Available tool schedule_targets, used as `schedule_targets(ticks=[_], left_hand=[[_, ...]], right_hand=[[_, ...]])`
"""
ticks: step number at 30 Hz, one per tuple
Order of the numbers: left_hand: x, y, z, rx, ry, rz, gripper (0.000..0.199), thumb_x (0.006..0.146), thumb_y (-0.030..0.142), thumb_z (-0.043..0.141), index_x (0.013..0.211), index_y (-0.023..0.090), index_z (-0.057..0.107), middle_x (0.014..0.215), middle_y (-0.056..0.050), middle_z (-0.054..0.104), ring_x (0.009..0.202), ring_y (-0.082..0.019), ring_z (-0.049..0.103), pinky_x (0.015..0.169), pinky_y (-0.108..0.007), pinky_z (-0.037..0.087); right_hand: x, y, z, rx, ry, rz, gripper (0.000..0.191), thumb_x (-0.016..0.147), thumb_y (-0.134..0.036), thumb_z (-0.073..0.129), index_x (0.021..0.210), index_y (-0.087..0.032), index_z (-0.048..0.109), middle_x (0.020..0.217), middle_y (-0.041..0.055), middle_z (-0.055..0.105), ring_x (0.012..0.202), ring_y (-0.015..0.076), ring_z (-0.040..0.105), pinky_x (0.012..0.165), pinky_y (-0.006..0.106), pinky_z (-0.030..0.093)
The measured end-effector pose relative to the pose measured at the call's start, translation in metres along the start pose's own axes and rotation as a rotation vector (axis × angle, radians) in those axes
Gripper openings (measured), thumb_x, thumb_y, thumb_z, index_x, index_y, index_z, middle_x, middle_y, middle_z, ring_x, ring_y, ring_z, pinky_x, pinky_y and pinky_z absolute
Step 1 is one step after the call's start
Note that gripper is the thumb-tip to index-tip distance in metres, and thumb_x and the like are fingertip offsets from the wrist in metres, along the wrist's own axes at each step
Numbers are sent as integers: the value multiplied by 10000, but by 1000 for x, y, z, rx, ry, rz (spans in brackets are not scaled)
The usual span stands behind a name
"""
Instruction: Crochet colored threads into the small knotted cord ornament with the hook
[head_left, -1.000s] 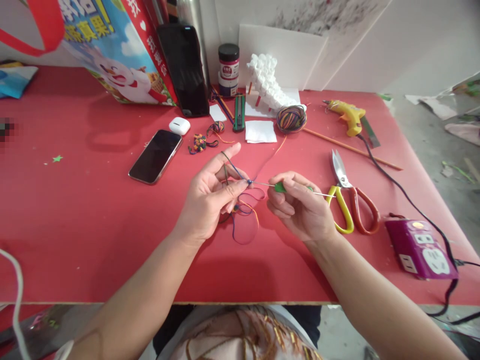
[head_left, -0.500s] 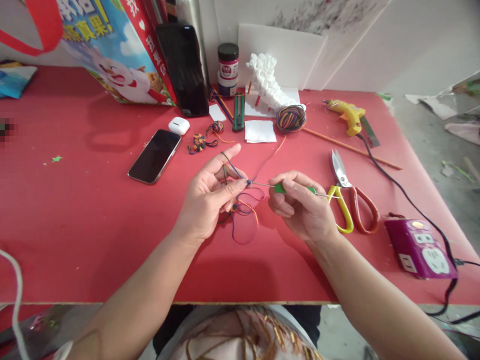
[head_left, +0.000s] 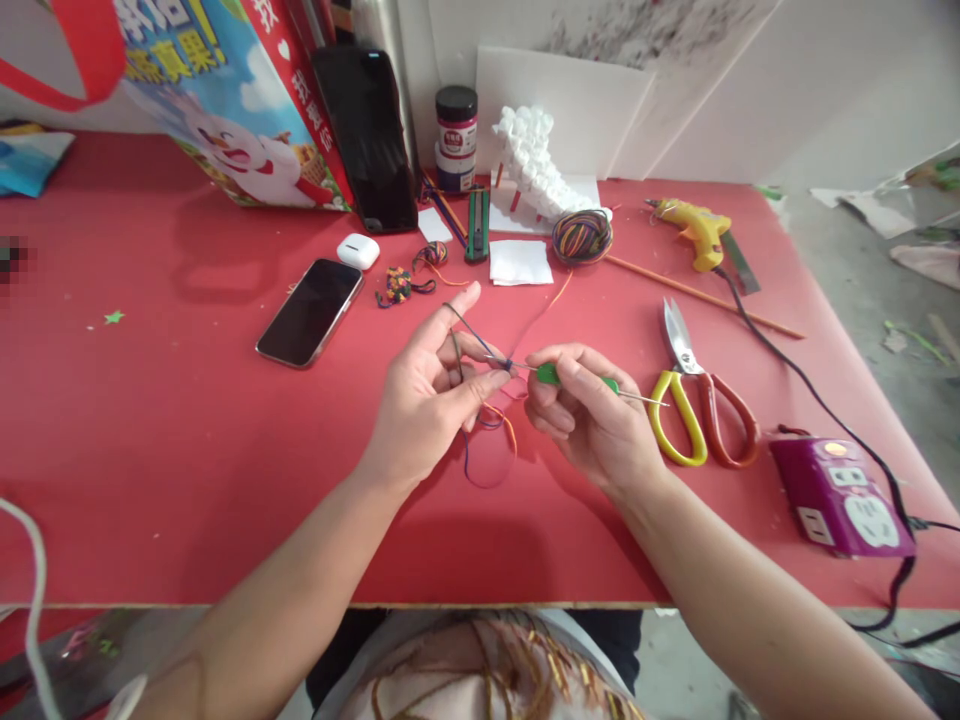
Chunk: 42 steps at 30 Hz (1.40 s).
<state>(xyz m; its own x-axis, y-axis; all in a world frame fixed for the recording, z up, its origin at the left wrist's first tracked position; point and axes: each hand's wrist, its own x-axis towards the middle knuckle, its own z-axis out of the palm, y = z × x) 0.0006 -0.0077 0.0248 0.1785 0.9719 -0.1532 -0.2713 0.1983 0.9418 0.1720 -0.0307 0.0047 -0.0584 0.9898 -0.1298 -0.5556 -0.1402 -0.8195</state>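
My left hand (head_left: 431, 405) pinches a small piece of multicoloured yarn work between thumb and fingers, with a strand of yarn (head_left: 472, 325) looped over its raised index finger. In my right hand (head_left: 589, 410) is a crochet hook (head_left: 547, 374) with a green grip, its thin metal shaft pointing left. The hook's tip passes through the dark stitch at my left fingertips and shows on the far side. Loose yarn loops (head_left: 487, 480) hang below onto the table. An orange strand runs back to a multicoloured yarn ball (head_left: 582, 237).
Scissors (head_left: 682, 375), a yellow glue gun (head_left: 697, 232) and a purple power socket box (head_left: 844, 498) lie at right. A phone (head_left: 310, 313), an earphone case (head_left: 358, 251) and a small crocheted piece (head_left: 399, 287) are at left. Behind stand jars (head_left: 456, 140) and a bag (head_left: 240, 130).
The hook has slid left, its tip now through the stitch. My right hand has moved slightly left with it, and my left fingertips have shifted a little right.
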Motion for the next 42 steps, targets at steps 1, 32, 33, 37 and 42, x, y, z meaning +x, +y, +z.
schedule_targets(ticks=[1,32,33,37,42], left_hand=[[0,0,1,-6,19,8,737,781,221,972,1463,295,703,867,22,718,510,-65,478,415,-225,393],[4,6,-3,-250,58,-174,1019,705,60,900,1644,233,544,777,52,711,485,-38,460,415,-180,288],[4,7,-3,-250,59,-190,1021,693,63,909,1636,229,554,779,48,711,480,-37,449,401,-180,253],[5,9,-4,-270,53,-238,1040,664,59,930,1624,189,553,758,47,702,447,-24,381,382,-184,172],[6,11,-5,-291,7,-272,1070,666,59,909,1642,76,471,755,10,741,419,0,283,391,-163,150]], right_hand=[[0,1,1,12,6,7,164,890,-382,854,907,-220,847,678,-17,623,493,64,297,470,251,289],[2,2,-2,-20,11,-9,200,837,-407,926,938,-241,878,671,-11,646,512,72,357,484,256,292],[2,2,-3,-26,7,-13,201,834,-409,929,935,-243,879,667,-10,645,512,74,362,483,257,295],[1,-1,-4,-47,-1,-28,207,823,-417,933,918,-240,882,637,-8,630,509,81,365,479,259,287],[1,-4,-6,-41,9,-21,190,812,-402,944,884,-236,889,614,-7,627,498,74,373,469,245,269]])
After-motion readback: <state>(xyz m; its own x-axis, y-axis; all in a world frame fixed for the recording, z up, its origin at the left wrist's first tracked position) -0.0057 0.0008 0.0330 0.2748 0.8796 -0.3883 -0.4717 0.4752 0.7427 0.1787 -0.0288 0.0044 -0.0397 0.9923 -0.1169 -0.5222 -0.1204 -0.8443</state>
